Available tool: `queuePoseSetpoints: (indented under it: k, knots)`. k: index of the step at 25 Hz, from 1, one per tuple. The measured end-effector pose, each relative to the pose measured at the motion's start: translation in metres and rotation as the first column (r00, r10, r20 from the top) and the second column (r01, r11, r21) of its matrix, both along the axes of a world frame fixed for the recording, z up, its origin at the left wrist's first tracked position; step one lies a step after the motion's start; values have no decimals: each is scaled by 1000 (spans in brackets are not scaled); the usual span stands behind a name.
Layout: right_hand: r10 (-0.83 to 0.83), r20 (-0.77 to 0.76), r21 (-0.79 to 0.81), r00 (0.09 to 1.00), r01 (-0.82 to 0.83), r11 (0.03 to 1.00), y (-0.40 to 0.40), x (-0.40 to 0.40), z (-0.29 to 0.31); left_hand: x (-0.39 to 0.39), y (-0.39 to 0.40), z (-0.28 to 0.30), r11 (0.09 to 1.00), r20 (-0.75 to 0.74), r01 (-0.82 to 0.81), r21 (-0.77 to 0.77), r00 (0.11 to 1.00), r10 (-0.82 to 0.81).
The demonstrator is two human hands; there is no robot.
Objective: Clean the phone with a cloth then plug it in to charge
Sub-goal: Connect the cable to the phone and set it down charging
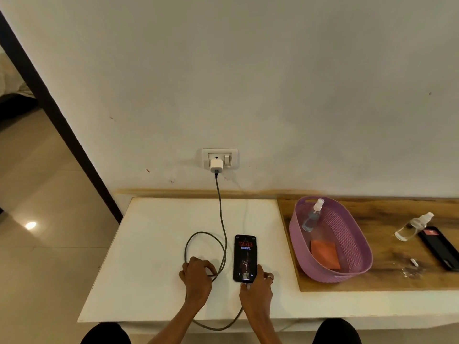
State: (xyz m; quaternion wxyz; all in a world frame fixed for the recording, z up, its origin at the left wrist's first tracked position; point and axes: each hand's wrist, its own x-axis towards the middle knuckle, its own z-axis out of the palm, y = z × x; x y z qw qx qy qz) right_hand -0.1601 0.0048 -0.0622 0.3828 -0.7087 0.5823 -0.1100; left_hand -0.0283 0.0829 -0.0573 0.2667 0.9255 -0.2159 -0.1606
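Observation:
A black phone (245,258) lies face up on the white tabletop (154,244), its screen lit. My right hand (257,285) grips the phone's near end, where the cable's white plug meets the phone. A grey charging cable (221,219) hangs from the white charger (216,165) in the wall socket (220,158), loops on the table and curves below the table's front edge. My left hand (197,276) rests on the loop with fingers curled over the cable. An orange cloth (325,254) lies folded inside the purple basket (357,244).
A spray bottle (312,216) leans in the basket, which stands on a wooden board (387,276). A second clear bottle (413,225) and a black phone case (439,248) lie at the far right. My dark-clad knees show under the table's front edge.

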Motion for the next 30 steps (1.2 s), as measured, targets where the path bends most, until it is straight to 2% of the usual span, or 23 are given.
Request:
queuePoseSetpoints:
  k: [7, 12, 15, 19, 24, 27, 30]
  knots:
    - [-22, 40, 31, 999, 21, 999, -22, 13, 4, 13, -10, 8, 998, 73, 55, 24, 996, -56]
    - [-17, 55, 37, 998, 15, 999, -42, 25, 6, 26, -19, 8, 998, -8, 57, -8, 998, -57]
    - [-3, 50, 47, 999, 1, 999, -55, 33, 7, 32, -25, 7, 997, 36, 83, 6, 996, -83]
    - [16, 42, 55, 999, -18, 998, -72, 42, 6, 38, -26, -3, 994, 24, 79, -68, 997, -78]
    - [17, 38, 58, 999, -19, 998, -79, 49, 3, 49, -25, -14, 975, 17, 196, -106, 980, -196]
    - [13, 36, 46, 999, -15, 999, -80, 52, 4, 59, -28, -15, 953, -5, 240, -186, 969, -245]
    - [24, 36, 32, 999, -25, 999, -82, 53, 5, 65, -32, -15, 935, -14, 309, -177, 949, -316]
